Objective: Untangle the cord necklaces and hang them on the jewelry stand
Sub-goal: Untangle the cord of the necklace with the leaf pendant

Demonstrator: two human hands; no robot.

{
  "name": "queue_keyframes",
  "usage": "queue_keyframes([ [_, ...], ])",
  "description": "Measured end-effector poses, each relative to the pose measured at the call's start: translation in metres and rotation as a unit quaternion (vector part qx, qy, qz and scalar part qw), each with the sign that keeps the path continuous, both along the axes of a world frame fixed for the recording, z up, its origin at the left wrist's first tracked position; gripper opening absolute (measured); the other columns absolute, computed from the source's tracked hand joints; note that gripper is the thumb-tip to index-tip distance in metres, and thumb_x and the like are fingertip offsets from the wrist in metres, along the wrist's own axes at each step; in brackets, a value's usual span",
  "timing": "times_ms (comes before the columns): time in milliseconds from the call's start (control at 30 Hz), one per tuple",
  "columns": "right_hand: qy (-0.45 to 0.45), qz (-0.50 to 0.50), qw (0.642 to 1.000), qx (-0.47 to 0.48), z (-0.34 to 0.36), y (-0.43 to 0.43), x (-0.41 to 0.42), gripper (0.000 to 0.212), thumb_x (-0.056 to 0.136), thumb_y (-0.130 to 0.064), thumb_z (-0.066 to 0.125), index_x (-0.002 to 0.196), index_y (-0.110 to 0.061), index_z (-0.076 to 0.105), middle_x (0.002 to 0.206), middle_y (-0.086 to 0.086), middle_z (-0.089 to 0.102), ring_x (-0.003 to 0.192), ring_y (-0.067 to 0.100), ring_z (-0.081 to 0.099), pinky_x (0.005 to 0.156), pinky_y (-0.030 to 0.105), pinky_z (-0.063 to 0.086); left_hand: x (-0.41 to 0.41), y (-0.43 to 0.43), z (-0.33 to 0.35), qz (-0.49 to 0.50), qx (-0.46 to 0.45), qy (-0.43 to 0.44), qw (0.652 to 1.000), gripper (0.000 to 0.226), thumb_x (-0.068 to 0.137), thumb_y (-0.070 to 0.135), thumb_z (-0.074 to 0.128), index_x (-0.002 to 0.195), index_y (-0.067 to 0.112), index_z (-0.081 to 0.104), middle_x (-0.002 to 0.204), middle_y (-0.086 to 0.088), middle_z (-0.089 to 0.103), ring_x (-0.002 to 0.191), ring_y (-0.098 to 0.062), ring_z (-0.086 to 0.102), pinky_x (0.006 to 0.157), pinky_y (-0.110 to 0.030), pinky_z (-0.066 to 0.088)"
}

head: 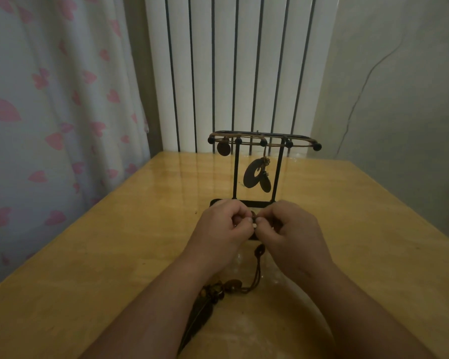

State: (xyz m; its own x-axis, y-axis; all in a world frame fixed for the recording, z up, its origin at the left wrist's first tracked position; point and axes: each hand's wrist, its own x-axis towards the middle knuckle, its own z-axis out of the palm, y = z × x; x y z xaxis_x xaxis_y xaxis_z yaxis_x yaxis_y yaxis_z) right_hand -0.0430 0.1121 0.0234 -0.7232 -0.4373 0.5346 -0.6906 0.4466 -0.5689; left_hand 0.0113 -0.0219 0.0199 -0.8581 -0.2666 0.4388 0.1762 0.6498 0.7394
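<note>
A black jewelry stand rises at the middle of the table, its top bar strung with brown cord necklaces. A round disc pendant hangs at its left and oval wooden pendants hang in its middle. Just in front of the stand's base, my left hand and my right hand pinch the upper end of a cord necklace between their fingertips. That cord trails toward me to beads and a dark feather pendant lying on the table. The pinched part is mostly hidden by my fingers.
The wooden table is glossy, with a tiny speck left of my hands. A white radiator stands behind the table, a curtain with pink hearts hangs at the left, and a grey wall is at the right.
</note>
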Motion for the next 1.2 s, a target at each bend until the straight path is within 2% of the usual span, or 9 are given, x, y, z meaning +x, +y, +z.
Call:
queue_keyframes([
  [67,-0.001,-0.003,1.000,-0.006,-0.002,-0.002,-0.002,0.008,0.086,-0.030,0.056,0.078,-0.031,0.060,0.073,-0.015,0.054,0.070,0.002,0.051,0.056,0.013,0.035,0.000,0.000,0.000,0.000,0.017,-0.005,1.000,0.014,0.091,0.017,0.058,0.082,0.027,0.062,0.084,0.007,0.056,0.073,0.002,0.052,0.062,-0.007,0.042],
  [167,-0.058,0.009,0.997,-0.059,-0.004,-0.003,-0.004,0.010,0.090,-0.030,0.059,0.083,-0.037,0.062,0.075,-0.015,0.061,0.076,-0.003,0.056,0.058,0.011,0.043,0.000,-0.001,0.001,0.005,0.050,-0.005,0.999,0.013,0.094,0.021,0.057,0.086,0.029,0.064,0.083,0.007,0.059,0.072,0.006,0.053,0.060,-0.008,0.042],
  [333,-0.103,0.030,0.988,-0.113,-0.003,-0.002,-0.003,0.012,0.092,-0.030,0.059,0.086,-0.038,0.064,0.077,-0.012,0.067,0.077,0.002,0.063,0.071,0.027,0.057,0.001,-0.002,0.001,0.004,0.082,0.008,0.997,0.008,0.093,0.025,0.060,0.091,0.026,0.068,0.086,0.004,0.063,0.078,-0.007,0.059,0.062,-0.012,0.045],
  [500,-0.094,0.029,0.987,-0.127,-0.001,-0.001,-0.002,0.005,0.087,-0.032,0.062,0.086,-0.037,0.065,0.077,-0.010,0.067,0.076,0.005,0.063,0.070,0.030,0.058,0.003,-0.002,0.002,0.007,0.094,0.006,0.996,0.007,0.092,0.026,0.062,0.091,0.027,0.069,0.084,0.004,0.065,0.077,-0.008,0.060,0.062,-0.013,0.047],
  [700,-0.063,0.027,0.991,-0.116,0.000,0.002,-0.003,0.010,0.086,-0.028,0.064,0.086,-0.038,0.063,0.078,-0.011,0.065,0.075,0.008,0.062,0.067,0.030,0.058,0.005,-0.001,0.005,-0.016,0.121,-0.003,0.993,0.010,0.092,0.022,0.062,0.086,0.028,0.068,0.081,0.005,0.065,0.074,-0.002,0.059,0.062,-0.011,0.047],
  [833,-0.028,0.025,0.997,-0.073,0.002,0.002,-0.002,0.015,0.086,-0.032,0.059,0.081,-0.045,0.055,0.078,-0.014,0.060,0.073,0.004,0.058,0.063,0.020,0.053,0.006,-0.001,0.006,-0.019,0.102,-0.003,0.995,0.008,0.092,0.021,0.062,0.087,0.025,0.068,0.080,0.004,0.063,0.071,0.000,0.057,0.061,-0.009,0.045],
  [1033,-0.121,0.058,0.983,-0.127,0.004,0.005,-0.002,0.011,0.091,-0.025,0.056,0.084,-0.026,0.065,0.074,-0.007,0.062,0.071,0.001,0.057,0.060,0.012,0.048,0.008,-0.004,0.006,-0.047,0.123,0.022,0.991,0.012,0.090,0.013,0.065,0.089,0.024,0.070,0.079,0.004,0.065,0.075,-0.007,0.060,0.067,-0.016,0.050],
  [1200,-0.153,0.086,0.973,-0.153,0.006,0.008,0.000,0.011,0.088,-0.026,0.058,0.083,-0.022,0.067,0.076,-0.003,0.064,0.073,0.006,0.059,0.063,0.016,0.051,0.009,-0.005,0.006,-0.052,0.121,0.039,0.991,0.015,0.087,0.008,0.068,0.087,0.024,0.067,0.080,0.001,0.063,0.077,-0.016,0.060,0.071,-0.027,0.054],
])
